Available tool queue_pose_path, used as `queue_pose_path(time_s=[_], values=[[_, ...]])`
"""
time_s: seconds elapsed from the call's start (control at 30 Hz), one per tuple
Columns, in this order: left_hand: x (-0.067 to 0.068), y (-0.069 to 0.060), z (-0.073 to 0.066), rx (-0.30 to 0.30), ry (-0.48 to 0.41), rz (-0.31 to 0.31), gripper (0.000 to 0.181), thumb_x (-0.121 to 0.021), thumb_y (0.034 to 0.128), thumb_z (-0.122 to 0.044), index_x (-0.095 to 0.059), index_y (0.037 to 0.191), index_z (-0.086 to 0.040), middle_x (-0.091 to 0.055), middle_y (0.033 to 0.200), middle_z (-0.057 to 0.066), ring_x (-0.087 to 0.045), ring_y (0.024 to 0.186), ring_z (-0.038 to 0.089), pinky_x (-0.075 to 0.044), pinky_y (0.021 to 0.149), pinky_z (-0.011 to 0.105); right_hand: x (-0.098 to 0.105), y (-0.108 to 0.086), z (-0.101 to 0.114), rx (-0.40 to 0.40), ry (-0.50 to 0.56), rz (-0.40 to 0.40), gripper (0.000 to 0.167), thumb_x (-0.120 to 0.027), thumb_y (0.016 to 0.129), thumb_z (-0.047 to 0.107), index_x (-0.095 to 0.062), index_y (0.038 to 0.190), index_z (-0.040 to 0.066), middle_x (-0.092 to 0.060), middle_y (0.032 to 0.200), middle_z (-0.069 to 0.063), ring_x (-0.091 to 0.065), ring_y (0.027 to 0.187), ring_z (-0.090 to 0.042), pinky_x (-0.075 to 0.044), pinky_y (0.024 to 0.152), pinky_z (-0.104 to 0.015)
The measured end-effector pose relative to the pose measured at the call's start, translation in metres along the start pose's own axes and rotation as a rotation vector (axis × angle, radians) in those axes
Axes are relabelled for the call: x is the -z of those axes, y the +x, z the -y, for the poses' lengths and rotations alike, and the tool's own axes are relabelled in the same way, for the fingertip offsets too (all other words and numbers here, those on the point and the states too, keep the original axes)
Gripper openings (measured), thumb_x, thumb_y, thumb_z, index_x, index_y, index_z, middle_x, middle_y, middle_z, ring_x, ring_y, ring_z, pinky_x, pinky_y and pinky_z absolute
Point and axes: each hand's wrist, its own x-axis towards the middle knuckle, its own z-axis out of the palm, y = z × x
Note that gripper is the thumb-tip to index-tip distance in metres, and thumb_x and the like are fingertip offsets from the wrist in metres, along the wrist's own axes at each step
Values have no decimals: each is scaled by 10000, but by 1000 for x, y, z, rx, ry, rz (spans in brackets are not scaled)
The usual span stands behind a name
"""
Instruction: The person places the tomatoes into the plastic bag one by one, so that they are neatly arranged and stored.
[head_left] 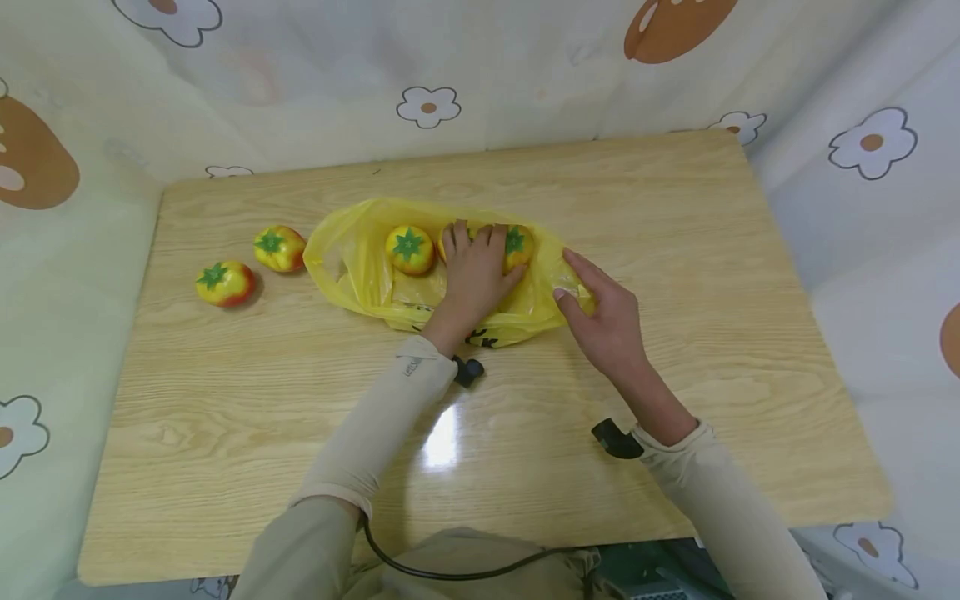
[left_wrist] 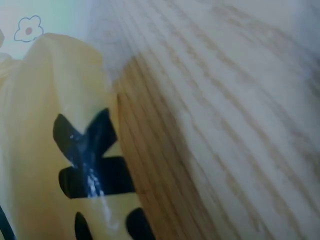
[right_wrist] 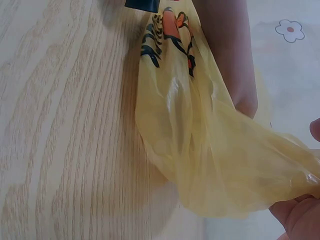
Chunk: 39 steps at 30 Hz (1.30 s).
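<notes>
The left grip (head_left: pixel 474 279) is resting inside the yellow bag (head_left: pixel 375 271), its fingers lying over fruits (head_left: pixel 520 243); whether they are holding one, I can't make out. The right grip (head_left: pixel 606 321) is pinching the bag's right rim. The bag is lying lengthwise left to right on the surface (head_left: pixel 712 250), with two loose fruits (head_left: pixel 226 283) sitting off its left end, nearer the left grip.

A bag (head_left: pixel 363 287) lies on the surface (head_left: pixel 675 208), fruits (head_left: pixel 410 252) side by side inside around the fingers (head_left: pixel 459 237) of the left hand (head_left: pixel 477 273), the right hand (head_left: pixel 609 325) at its right end. Left of it, one fruit (head_left: pixel 280 249) lies diagonally behind another (head_left: pixel 227 284).
</notes>
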Motion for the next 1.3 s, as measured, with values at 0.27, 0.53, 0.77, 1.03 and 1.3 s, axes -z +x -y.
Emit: queue_pose_path(time_s=[0.27,0.53,0.77,1.03,1.3], values=[[-4,3,0,42,28,42,678,-594,912,-563,-476,1411,-120,-572,1390,86,-310,1380,426,-134,1145,571,0,-2,0,15,-16,-10,497,-592,949,89,-487,1432,37,-484,1465,-167,-429,1380,-316,-365,1101,-500],[-1,-16,7,23,-28,-94,786,-567,888,-638,-432,1423,-78,-443,1437,197,-235,1410,456,-152,1159,592,1,2,0,26,-34,2,497,-601,939,76,-496,1423,26,-498,1452,-171,-435,1375,-319,-362,1106,-495],[32,-54,17,-127,-309,-351,437,-644,931,-295,-567,1242,2,-466,1353,214,-318,1331,449,-227,1125,548,11,3,-3,13,-49,-19,497,-610,937,83,-503,1420,36,-496,1450,-172,-432,1377,-316,-346,1124,-477],[55,-88,50,-80,-408,-455,333,-621,917,-175,-582,1178,28,-480,1322,236,-330,1283,420,-251,1091,535,13,-1,-10,-2,-45,-30,500,-612,934,80,-506,1422,52,-496,1454,-157,-429,1381,-304,-345,1125,-476],[72,-117,66,44,-523,-540,288,-634,906,-108,-583,1150,38,-478,1289,255,-337,1212,428,-282,1005,543,21,-6,-14,-28,-64,-21,500,-607,939,91,-502,1427,58,-489,1460,-153,-424,1385,-306,-343,1124,-487]])
